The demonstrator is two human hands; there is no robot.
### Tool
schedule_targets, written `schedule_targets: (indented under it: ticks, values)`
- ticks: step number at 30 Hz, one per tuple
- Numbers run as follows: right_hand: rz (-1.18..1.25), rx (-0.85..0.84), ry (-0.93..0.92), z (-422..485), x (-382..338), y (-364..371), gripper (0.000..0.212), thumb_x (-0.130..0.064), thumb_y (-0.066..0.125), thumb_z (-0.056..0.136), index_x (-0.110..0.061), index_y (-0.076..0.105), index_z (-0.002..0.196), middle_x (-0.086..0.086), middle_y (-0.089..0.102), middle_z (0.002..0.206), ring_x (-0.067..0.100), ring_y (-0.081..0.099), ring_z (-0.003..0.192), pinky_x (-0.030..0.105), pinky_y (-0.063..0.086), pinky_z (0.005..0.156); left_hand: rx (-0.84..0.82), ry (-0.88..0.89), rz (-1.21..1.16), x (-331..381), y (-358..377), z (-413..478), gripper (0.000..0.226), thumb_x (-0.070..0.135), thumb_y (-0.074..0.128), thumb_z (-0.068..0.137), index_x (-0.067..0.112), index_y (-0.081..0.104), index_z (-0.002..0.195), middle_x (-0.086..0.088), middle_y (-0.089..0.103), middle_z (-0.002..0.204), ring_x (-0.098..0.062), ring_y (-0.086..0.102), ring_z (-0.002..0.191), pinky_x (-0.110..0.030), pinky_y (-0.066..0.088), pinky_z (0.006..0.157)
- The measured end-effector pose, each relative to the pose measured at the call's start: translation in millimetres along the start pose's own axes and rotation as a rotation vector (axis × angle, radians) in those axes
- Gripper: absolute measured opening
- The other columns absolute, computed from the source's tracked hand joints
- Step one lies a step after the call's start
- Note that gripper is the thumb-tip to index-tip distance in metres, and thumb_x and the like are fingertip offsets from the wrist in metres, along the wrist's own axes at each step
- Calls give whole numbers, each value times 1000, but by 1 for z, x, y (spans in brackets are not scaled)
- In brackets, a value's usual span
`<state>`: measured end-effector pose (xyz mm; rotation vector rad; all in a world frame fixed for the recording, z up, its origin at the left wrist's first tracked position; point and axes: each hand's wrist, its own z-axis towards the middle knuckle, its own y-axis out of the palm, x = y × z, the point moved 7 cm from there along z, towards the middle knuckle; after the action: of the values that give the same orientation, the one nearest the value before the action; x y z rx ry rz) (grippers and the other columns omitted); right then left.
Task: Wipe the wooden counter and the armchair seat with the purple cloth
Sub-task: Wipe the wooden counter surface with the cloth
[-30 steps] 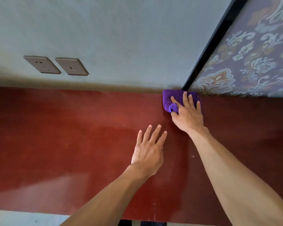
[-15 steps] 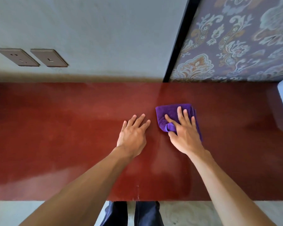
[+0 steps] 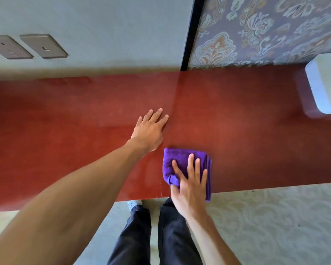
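Note:
The red-brown wooden counter [image 3: 65, 134] runs across the view below the wall. A folded purple cloth [image 3: 177, 159] lies on it at the near edge, its right corner hanging slightly past the edge. My right hand [image 3: 189, 185] presses flat on the cloth, thumb tucked at its lower left fold. My left hand [image 3: 149, 131] rests flat on the bare counter just above and left of the cloth, fingers spread, holding nothing. No armchair is in view.
A white box-like object [image 3: 325, 83] stands on the counter at the far right. Two wall sockets [image 3: 27, 46] sit on the grey wall at the left. Patterned wallpaper [image 3: 266, 29] covers the right wall. Pale carpet [image 3: 275, 226] and my dark trousers [image 3: 157, 236] lie below the counter edge.
My right hand has pulled the cloth from the wall at the back of the counter down to the near edge. My left hand stayed flat on the counter.

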<state>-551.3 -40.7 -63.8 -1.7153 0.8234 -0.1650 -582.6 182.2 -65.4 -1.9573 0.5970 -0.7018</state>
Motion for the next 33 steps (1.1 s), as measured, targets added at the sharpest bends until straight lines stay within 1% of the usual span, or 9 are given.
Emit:
schedule_targets:
  ticks: [8,13,16,19,22,25,27,29,33]
  values:
    - [29,-51,38,-63,-76,43,81,-38,59,78,-38,33,155,17,3,168,36,0,155,61,12,121,-14,-8,-37,0,-6,0,64,17,42,96,31,26,156,4,13,167,-29,13,152,-52,18,122]
    - [-32,-43,7,-60,-79,45,91,-36,67,75,-32,29,157,22,2,167,39,1,155,62,16,120,2,22,-20,-3,-5,2,64,18,41,96,32,25,156,4,13,167,-28,14,152,-52,21,121]
    - [-70,-11,11,-45,-60,34,95,-31,70,71,-31,29,157,20,6,167,38,5,155,62,18,120,17,40,-1,-5,-5,3,64,18,42,96,33,27,156,4,15,166,-27,17,152,-51,26,120]
    - [-103,22,139,-23,-17,14,94,-31,68,74,-32,26,158,21,4,167,38,5,155,62,15,121,28,49,28,-5,-6,4,64,18,44,95,33,27,156,4,16,166,-28,20,151,-50,31,117]
    - [-116,71,270,-5,38,-8,91,-30,71,78,-30,28,158,22,10,167,39,11,154,61,19,120,24,42,54,-2,-3,3,65,19,43,96,31,23,157,3,13,167,-28,16,152,-50,28,119]
    - [-112,97,312,14,66,-19,90,-30,74,79,-28,31,157,23,13,166,40,13,153,62,19,120,48,6,43,0,-3,3,62,19,42,97,31,27,156,3,17,166,-28,18,152,-50,29,119]
    - [-93,111,305,35,71,-24,88,-31,73,78,-28,33,157,23,13,166,41,11,154,63,16,120,97,-17,34,1,-8,3,58,17,45,96,31,38,151,4,28,163,-28,28,148,-49,39,112]
    - [-76,137,297,69,74,-35,85,-32,70,80,-30,32,157,21,12,166,40,8,154,63,12,121,154,-25,24,1,-14,3,53,13,51,93,30,51,143,3,42,156,-30,41,141,-49,50,98]
    - [-84,158,246,167,74,-70,77,-39,56,89,-36,23,158,17,2,168,36,-2,155,59,1,122,207,-33,43,0,-19,2,49,10,58,88,27,61,133,1,53,147,-30,53,130,-45,55,85]
